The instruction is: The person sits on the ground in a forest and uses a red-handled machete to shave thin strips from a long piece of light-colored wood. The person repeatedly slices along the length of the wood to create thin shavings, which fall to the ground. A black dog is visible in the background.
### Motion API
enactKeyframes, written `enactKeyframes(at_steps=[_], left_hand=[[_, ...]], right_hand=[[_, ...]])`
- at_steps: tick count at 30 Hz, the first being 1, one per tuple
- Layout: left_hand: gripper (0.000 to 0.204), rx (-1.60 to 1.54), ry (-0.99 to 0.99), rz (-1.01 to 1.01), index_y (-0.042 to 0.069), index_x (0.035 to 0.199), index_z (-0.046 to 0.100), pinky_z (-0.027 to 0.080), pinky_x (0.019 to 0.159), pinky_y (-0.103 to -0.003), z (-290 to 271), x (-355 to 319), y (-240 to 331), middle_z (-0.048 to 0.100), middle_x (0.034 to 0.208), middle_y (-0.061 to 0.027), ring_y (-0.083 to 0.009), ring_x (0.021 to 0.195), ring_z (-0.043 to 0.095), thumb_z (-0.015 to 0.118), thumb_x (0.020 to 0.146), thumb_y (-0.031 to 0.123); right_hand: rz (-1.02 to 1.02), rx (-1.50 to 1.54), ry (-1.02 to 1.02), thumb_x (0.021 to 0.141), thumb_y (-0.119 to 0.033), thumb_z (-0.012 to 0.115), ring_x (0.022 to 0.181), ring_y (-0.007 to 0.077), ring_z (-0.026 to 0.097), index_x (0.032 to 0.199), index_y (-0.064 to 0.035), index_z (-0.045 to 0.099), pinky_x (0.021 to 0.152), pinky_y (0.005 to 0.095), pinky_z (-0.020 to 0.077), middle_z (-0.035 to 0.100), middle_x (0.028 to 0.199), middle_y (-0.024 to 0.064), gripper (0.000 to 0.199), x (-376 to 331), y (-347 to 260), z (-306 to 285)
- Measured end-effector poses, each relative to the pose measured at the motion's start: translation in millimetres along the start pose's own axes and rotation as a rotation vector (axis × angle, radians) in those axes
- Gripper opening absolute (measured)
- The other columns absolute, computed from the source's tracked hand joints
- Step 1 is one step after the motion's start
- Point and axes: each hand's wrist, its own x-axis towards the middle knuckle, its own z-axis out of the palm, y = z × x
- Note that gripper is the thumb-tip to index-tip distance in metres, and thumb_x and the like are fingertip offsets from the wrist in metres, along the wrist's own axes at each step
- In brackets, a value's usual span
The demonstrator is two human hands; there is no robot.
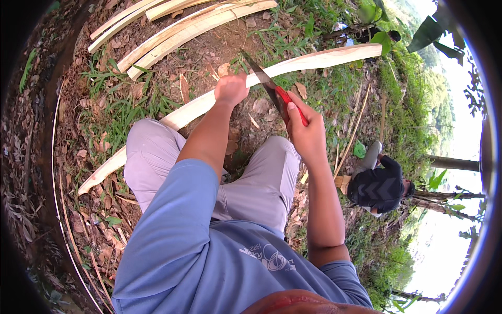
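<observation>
A long, pale, gently curved wooden strip (324, 58) runs from lower left to upper right in front of me, passing beneath my bent left knee. My left hand (231, 89) is closed on the strip near its middle. In my right hand (306, 131) is a handsaw (267, 83), its red handle gripped in my closed fingers. The dark, tapering blade lies across the strip, just right of my left hand, with its tip pointing up and away. Where the blade meets the wood, any cut is too small to make out.
Several more pale wooden strips (193, 34) lie on the leaf-covered ground at the far left. To the right a person in a dark top (379, 183) is bent over, near thin poles (353, 131) and a green bag (360, 149). Another person (395, 36) shows partly behind leaves.
</observation>
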Motion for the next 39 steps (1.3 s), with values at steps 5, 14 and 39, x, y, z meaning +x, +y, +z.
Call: enactKeyframes(at_steps=[5, 14, 39], left_hand=[[0.031, 0.038, -0.067, -0.053, 0.009, 0.112, 0.075, 0.064, 0.083, -0.044, -4, 4, 3, 0.080, 0.098, -0.0144, -0.0302, 0.094, 0.080, 0.076, 0.092, 0.033], [0.033, -0.007, -0.014, -0.068, 0.011, 0.112, 0.075, 0.064, 0.081, -0.049, 4, 5, -7, 0.080, 0.095, -0.0136, -0.0344, 0.090, 0.079, 0.078, 0.091, 0.036], [0.034, 0.062, -0.032, -0.075, 0.010, 0.106, 0.074, 0.063, 0.079, -0.050, 1, 6, 0, 0.080, 0.092, -0.0150, -0.0366, 0.088, 0.079, 0.081, 0.089, 0.038]], right_hand=[[-0.062, -0.130, -0.023, 0.110, -0.022, 0.063, 0.084, 0.0152, 0.069, 0.141, 0.0024, 0.070, 0.083, 0.0319, 0.0553, 0.079, 0.095, 0.0149, 0.040, -59, -50, -47], [-0.016, -0.063, 0.118, 0.110, -0.024, 0.064, 0.070, 0.0089, 0.055, 0.139, -0.0019, 0.073, 0.066, 0.0299, 0.0453, 0.066, 0.079, 0.0037, 0.038, -25, -31, -43], [-0.123, 0.083, 0.079, 0.107, -0.017, 0.066, 0.071, 0.0212, 0.069, 0.148, -0.0026, 0.066, 0.073, 0.0367, 0.0559, 0.077, 0.090, 0.0232, 0.043, -58, 53, -10]])
